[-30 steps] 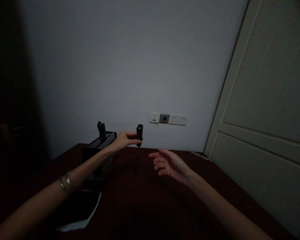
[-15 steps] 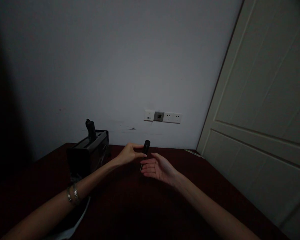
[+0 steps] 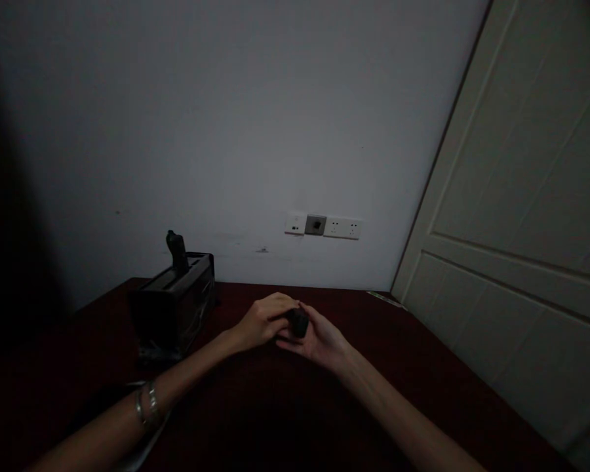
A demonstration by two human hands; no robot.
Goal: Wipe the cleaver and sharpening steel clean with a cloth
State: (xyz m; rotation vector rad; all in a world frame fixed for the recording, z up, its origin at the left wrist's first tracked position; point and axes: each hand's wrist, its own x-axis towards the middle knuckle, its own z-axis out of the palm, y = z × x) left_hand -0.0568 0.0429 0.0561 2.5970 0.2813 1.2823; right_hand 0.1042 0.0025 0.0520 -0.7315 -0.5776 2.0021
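Observation:
A black-handled knife [image 3: 299,323] is between my hands above the table, its handle end turned toward me; its blade is hidden behind my fingers. My left hand [image 3: 265,320] pinches it from the left, thumb below and fingers over the top. From the right, my right hand [image 3: 322,335] closes on the same handle, fingers curled under it. To the left stands a dark knife block [image 3: 170,308] on the table. Another black handle [image 3: 177,250] sticks up out of its slotted top.
The dark red table [image 3: 354,393] reaches back to a pale wall with a row of sockets [image 3: 324,226]. At the right stands a panelled door [image 3: 511,262]. A pale flat item [image 3: 147,446] lies under my left forearm. A thin strip [image 3: 386,299] lies at the table's back right edge.
The knife has turned from upright to pointing its handle end at me and come lower. My right hand has gone from open to closed around it. My left hand has shifted slightly right.

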